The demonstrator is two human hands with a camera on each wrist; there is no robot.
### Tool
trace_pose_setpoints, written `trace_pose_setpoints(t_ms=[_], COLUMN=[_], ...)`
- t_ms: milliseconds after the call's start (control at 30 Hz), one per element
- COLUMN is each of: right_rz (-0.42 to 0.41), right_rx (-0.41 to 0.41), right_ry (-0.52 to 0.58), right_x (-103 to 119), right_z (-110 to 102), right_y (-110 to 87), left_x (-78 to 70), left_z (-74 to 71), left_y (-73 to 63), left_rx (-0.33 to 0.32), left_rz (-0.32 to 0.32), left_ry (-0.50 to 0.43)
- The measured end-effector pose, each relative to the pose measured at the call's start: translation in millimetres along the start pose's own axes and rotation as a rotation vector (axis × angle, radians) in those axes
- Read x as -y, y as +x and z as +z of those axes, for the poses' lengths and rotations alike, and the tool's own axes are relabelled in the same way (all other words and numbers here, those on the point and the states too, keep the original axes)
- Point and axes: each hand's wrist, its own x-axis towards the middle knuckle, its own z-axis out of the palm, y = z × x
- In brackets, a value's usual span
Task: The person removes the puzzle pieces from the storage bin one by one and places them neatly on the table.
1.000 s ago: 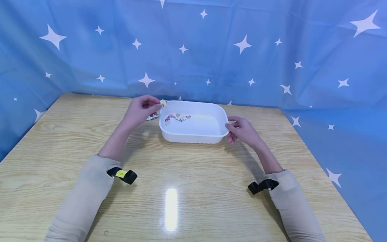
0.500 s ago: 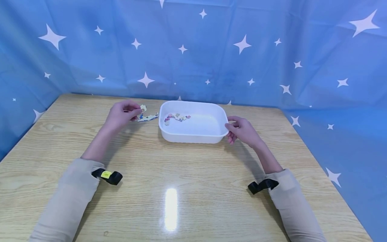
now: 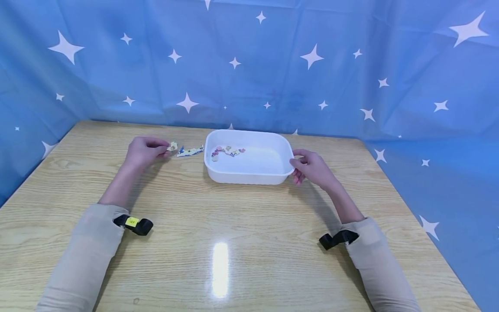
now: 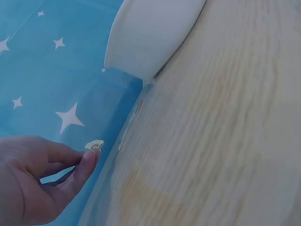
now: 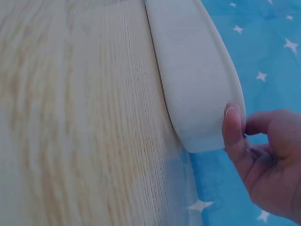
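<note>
At the left of the tray, my left hand [image 3: 145,151] pinches a small cream cut-out piece [image 3: 173,146] between thumb and fingertips. The left wrist view shows that piece [image 4: 94,144] flat and ragged-edged, jutting past the thumb tip. Between this hand and the tray lies a long, thin cut-out strip [image 3: 190,151], cream with blue edging. My right hand [image 3: 313,168] grips the right end of the white plastic tray [image 3: 249,178], thumb and fingers on its rim. Several small pink, cream and purple pieces [image 3: 232,151] lie inside the tray, toward its left.
The tray stands near the far edge of a light wood table [image 3: 257,225]. Behind and to the right hangs a blue curtain [image 3: 273,82] with white stars. Black wrist straps [image 3: 134,224] sit on both sleeves.
My left hand has moved left from the tray's left rim, carrying the cream piece, and is lower now. The strip on the table has come into full view. My right hand stays put.
</note>
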Motion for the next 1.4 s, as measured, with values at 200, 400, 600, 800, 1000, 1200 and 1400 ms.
trace_pose_setpoints(t_ms=[200, 400, 600, 800, 1000, 1200, 1400], right_rz=[0.001, 0.001, 0.006, 0.006, 0.005, 0.010, 0.011], right_rx=[0.000, -0.003, 0.001, -0.001, 0.003, 0.001, 0.001], right_ry=[-0.006, 0.005, 0.011, 0.011, 0.007, 0.005, 0.010], right_x=[-2.2, -0.8, -0.6, -1.4, -2.3, -1.2, -0.7], right_z=[-0.3, -0.1, -0.6, -1.0, -0.7, -0.5, 0.2], right_y=[0.6, 0.7, 1.3, 1.8, 1.7, 1.6, 1.5], left_x=[6.9, 10.1, 10.8, 9.0, -0.5, -18.0, -31.2], left_z=[-3.4, -5.1, -6.5, -7.4, -4.3, 2.8, 11.7], left_y=[-0.3, -2.8, -2.4, -1.2, -3.9, -9.3, -12.9], left_rx=[-0.025, -0.099, -0.084, -0.064, -0.056, -0.044, -0.052], left_rz=[0.053, 0.128, 0.115, 0.083, 0.053, 0.122, 0.167], left_ry=[0.114, 0.320, 0.325, 0.276, 0.218, 0.211, 0.171])
